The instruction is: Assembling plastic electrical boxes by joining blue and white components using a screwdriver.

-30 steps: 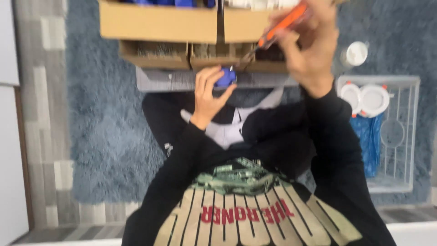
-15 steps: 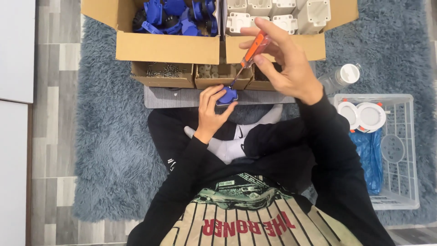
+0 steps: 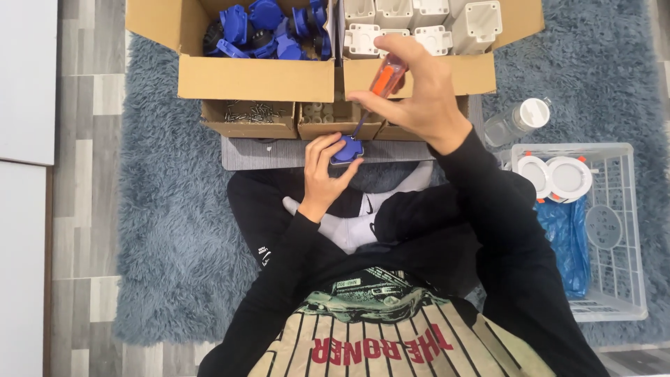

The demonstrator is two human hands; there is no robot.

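The person sits cross-legged on a shaggy blue-grey rug (image 3: 174,230), with a low grey board (image 3: 279,153) lying across the rug in front of their knees. The left hand (image 3: 322,171) is closed around a small blue plastic part (image 3: 347,149), pinning it against the near edge of the board. The right hand (image 3: 419,98) is wrapped around the orange handle of a screwdriver (image 3: 382,82), held just above the part; the shaft slants down and its tip meets the top of the blue piece.

Just beyond the board stand small open cardboard trays; the one farthest left of the part holds loose screws (image 3: 248,110), the next holds pale small fittings (image 3: 322,110). Behind those is a large carton with blue parts (image 3: 269,24) on its left side and white plastic housings (image 3: 419,24) on its right. To the right of the board a clear bottle with a white cap (image 3: 518,120) lies on the rug, and beside it sits a white wire basket (image 3: 614,230) holding round white discs and a blue bag.

The risk I see is a slip: the driver leans at an angle, so the tip could cam out of the screw head and jab the left fingers curled right beside it. The part sits at the board's edge, so hard downward pressure could tip it off, and a loosened screw would vanish into the deep pile.
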